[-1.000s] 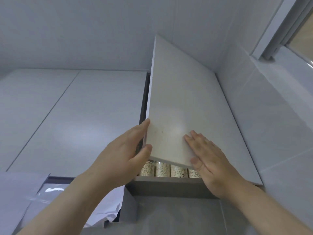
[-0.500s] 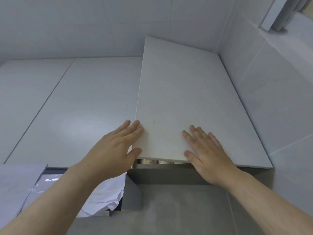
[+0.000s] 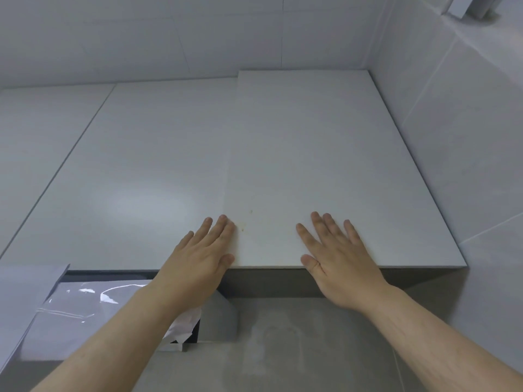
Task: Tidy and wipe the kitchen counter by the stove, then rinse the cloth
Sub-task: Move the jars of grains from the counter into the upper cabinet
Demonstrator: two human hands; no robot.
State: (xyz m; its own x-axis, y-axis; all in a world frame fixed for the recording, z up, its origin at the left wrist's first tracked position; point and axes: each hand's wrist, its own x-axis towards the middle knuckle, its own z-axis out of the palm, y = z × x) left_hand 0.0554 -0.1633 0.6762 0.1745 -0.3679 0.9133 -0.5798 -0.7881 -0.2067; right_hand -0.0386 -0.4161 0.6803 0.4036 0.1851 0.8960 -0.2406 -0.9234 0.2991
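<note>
I look up at a white upper cabinet door (image 3: 311, 154) on the right, which lies flush with the door beside it (image 3: 147, 176). My left hand (image 3: 198, 261) presses flat on the door's lower left corner, fingers straight and thumb at the bottom edge. My right hand (image 3: 336, 258) lies flat on the same door further right, fingers spread. Small yellowish stains (image 3: 246, 220) mark the door between my hands. No cloth, counter or stove is in view.
A tiled wall (image 3: 458, 165) runs along the right, with a window frame (image 3: 467, 7) at the top corner. Below left, a range hood (image 3: 218, 318) carries crumpled white plastic wrap (image 3: 85, 301). The grey underside of the cabinet (image 3: 283, 281) shows beneath the door.
The right cabinet door swung from ajar to fully closed under both hands. The jars inside are hidden now. My left hand went from gripping the door's edge to lying flat on it.
</note>
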